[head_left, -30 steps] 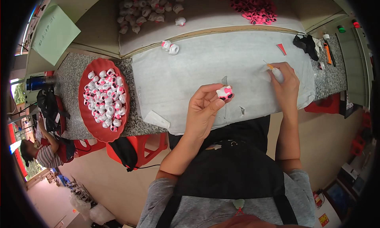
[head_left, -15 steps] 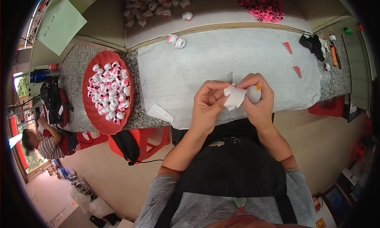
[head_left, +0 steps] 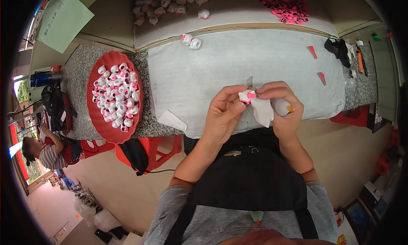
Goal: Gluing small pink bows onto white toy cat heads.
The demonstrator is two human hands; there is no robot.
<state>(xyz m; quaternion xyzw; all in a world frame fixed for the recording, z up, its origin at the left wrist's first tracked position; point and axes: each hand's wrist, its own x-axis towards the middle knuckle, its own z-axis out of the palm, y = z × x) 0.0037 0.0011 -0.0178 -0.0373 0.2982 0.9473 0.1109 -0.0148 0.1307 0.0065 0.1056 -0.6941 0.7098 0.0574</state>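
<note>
In the head view, the left hand has its grip closed on a small white figurine with pink and black patches, pinched between thumb and fingers above the near part of the desk, a speckled grey stone surface. The right hand is grasping too: its fingers reach to the right side of the figurine, a soft white cloth hangs from them, and a rounded translucent bottle with an orange tip sits tucked in the palm.

Beneath both hands spreads a whitish paper sheet. On it lie two narrow red wedges at the right, a pair of white-and-pink pieces near the far edge, and a folded white paper at the near left corner. Left of the sheet stands a red scalloped oval dish — heaped with small white, pink and black pieces.

Beyond the sheet, a shelf bears loose white pieces and — farther right — a pile of pink and black pieces.
</note>
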